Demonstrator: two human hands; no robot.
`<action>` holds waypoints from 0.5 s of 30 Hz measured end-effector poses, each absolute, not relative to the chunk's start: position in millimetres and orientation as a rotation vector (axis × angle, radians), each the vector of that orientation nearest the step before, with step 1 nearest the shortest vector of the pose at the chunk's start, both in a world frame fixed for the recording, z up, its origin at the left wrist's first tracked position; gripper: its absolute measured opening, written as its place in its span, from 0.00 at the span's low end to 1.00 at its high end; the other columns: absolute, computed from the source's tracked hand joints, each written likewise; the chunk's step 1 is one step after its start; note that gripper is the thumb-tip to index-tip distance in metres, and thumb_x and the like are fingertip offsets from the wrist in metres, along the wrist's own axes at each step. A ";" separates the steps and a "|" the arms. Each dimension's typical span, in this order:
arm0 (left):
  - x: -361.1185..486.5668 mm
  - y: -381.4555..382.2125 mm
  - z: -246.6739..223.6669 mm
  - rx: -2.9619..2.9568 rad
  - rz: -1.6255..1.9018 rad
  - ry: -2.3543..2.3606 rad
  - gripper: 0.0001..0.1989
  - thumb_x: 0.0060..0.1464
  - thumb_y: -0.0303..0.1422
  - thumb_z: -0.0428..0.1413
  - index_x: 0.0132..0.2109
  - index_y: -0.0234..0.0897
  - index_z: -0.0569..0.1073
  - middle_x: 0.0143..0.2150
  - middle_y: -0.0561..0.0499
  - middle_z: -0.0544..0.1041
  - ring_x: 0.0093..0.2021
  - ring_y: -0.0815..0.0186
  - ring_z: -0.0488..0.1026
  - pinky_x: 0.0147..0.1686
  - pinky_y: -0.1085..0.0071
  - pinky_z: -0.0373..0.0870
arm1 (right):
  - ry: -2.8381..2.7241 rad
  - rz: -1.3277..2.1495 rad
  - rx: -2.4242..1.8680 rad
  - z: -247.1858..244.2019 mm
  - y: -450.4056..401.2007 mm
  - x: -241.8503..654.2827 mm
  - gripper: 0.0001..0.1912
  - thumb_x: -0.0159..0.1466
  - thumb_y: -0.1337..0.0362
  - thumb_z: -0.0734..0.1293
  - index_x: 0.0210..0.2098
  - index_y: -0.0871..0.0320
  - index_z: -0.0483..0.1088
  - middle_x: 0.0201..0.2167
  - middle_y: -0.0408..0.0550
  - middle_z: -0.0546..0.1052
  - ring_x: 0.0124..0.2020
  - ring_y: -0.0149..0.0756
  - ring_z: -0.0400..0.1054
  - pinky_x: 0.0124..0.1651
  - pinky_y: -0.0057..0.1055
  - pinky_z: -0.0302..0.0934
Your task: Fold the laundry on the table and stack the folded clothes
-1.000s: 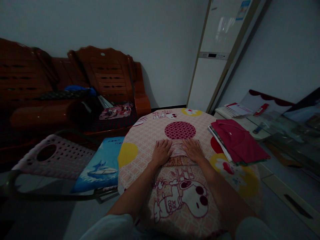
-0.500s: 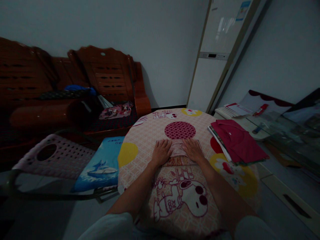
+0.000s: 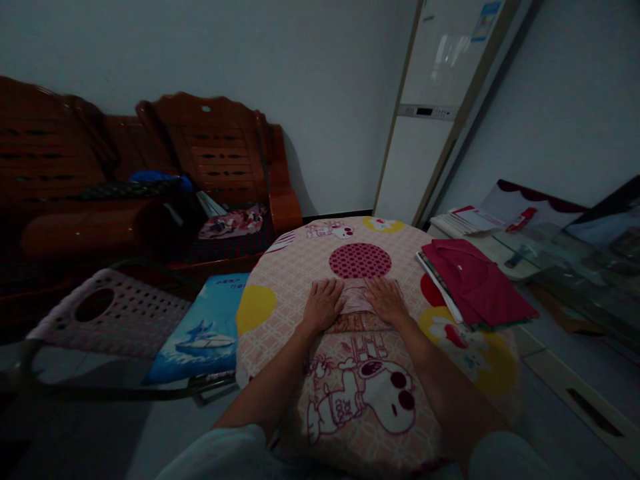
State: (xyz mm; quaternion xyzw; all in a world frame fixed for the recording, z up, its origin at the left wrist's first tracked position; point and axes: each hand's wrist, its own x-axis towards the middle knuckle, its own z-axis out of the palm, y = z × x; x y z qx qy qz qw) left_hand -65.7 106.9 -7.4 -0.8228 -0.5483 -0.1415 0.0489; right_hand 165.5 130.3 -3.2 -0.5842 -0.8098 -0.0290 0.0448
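Observation:
A pale pinkish folded cloth (image 3: 356,298) with a brownish patterned strip along its near edge lies on the round table, which has a cartoon-print tablecloth (image 3: 290,267). My left hand (image 3: 324,303) rests flat on the cloth's left part, fingers spread and pointing away from me. On its right part lies my right hand (image 3: 387,300), palm down with fingers apart. Both hands press on top of the cloth and grip nothing. The cloth's surface under the palms is hidden.
A stack of folded clothes with a dark pink one on top (image 3: 475,280) sits at the table's right. Left of the table stands a woven chair (image 3: 115,313) with a blue cushion (image 3: 205,333). Behind are a wooden sofa (image 3: 220,153) and a tall white appliance (image 3: 425,147).

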 end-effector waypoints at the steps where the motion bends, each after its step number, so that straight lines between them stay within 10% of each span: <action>1: -65.8 107.0 -7.7 -2.505 -0.431 -1.671 0.26 0.67 0.44 0.40 0.67 0.42 0.60 0.68 0.46 0.63 0.68 0.52 0.57 0.65 0.49 0.53 | -2.474 -0.089 -1.784 -4.0 130.9 165.8 0.32 0.72 0.48 0.46 0.70 0.53 0.52 0.69 0.54 0.56 0.69 0.50 0.47 0.68 0.52 0.37; 15: -66.1 106.8 -8.3 -2.497 -0.462 -1.667 0.25 0.67 0.43 0.42 0.67 0.43 0.61 0.68 0.46 0.64 0.68 0.53 0.58 0.66 0.49 0.52 | -2.479 -0.093 -1.788 -13.2 136.0 166.8 0.32 0.72 0.48 0.47 0.70 0.53 0.51 0.70 0.54 0.55 0.69 0.50 0.47 0.68 0.52 0.37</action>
